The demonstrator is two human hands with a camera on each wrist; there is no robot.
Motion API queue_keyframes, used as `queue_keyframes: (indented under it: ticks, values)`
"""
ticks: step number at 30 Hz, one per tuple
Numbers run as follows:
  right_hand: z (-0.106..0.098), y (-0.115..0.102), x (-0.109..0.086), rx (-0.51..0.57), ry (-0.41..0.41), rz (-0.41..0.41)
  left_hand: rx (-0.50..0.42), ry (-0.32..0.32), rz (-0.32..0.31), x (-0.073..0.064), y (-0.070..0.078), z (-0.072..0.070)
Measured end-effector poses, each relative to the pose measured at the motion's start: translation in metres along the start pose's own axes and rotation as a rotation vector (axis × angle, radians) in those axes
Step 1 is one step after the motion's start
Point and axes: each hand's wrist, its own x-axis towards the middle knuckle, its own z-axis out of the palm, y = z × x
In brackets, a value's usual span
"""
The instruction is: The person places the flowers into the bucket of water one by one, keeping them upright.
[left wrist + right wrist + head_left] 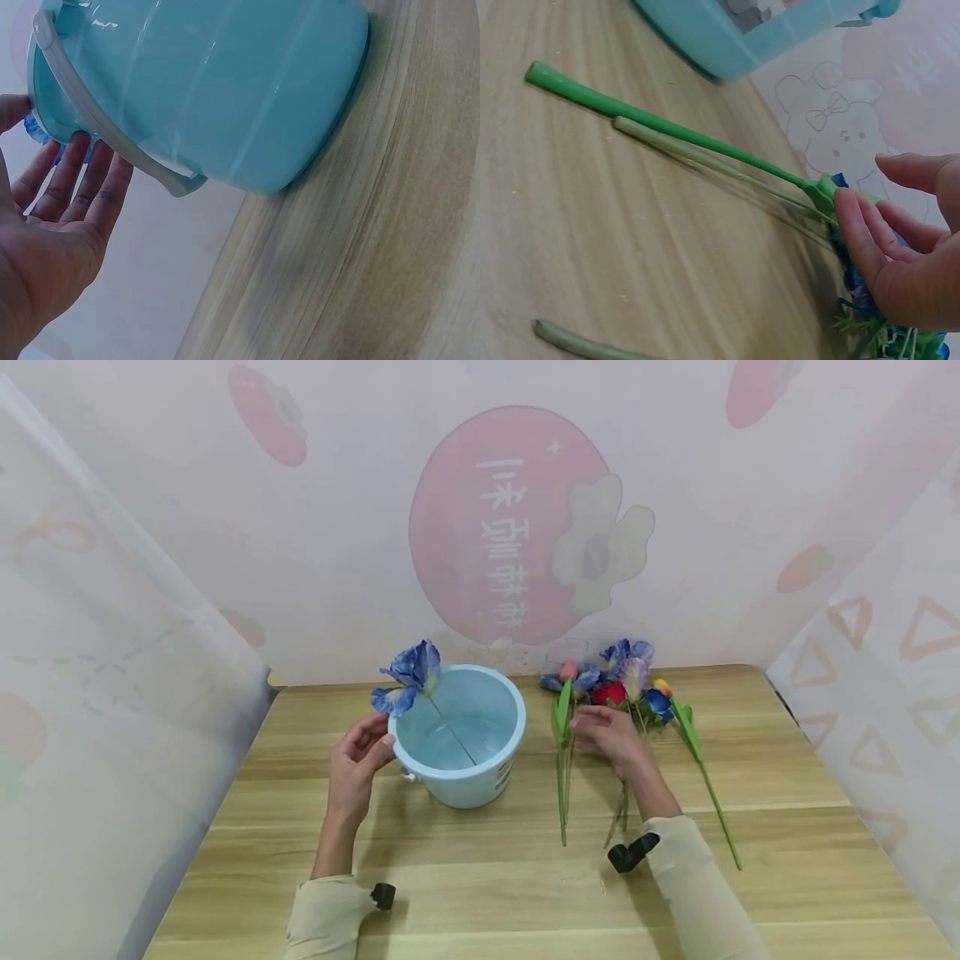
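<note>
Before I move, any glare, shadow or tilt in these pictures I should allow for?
Head view: wall pale and washed out, soft shadows on the table; left wrist view: dimmer, tilted, small white glints on the bucket; right wrist view: also tilted, soft shadow beside the paler stem.

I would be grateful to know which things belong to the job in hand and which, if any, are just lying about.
In the job:
blue bucket, touched by the left hand
blue flower leaning in it
pink tulip, near the right hand
other loose flowers, probably

Surroundings only, nothing plainly stray:
wooden table
printed wall covering
</note>
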Motion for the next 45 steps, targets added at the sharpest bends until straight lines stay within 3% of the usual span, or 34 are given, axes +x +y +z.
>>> queue_keyframes:
  ticks: [6, 14, 27, 31, 45]
  values:
    - [0.006, 0.002, 0.001, 0.001, -0.001, 0.022, 0.001, 0.003, 0.003, -0.001, 0.001, 0.001]
    - [0.019, 0.005, 0.004, -0.086, 0.06, 0.044, 0.003, 0.001, 0.018, 0.0, 0.001, 0.001]
    - [0.035, 0.008, 0.013, -0.376, 0.22, -0.002, 0.017, -0.006, 0.007, -0.001, 0.001, 0.0]
    - [0.036, 0.008, 0.014, -0.355, 0.22, 0.005, 0.018, -0.006, 0.005, -0.001, 0.001, 0.0]
    - [0.03, 0.002, 0.004, -0.125, 0.158, 0.019, 0.023, -0.003, 0.006, -0.001, 0.0, 0.0]
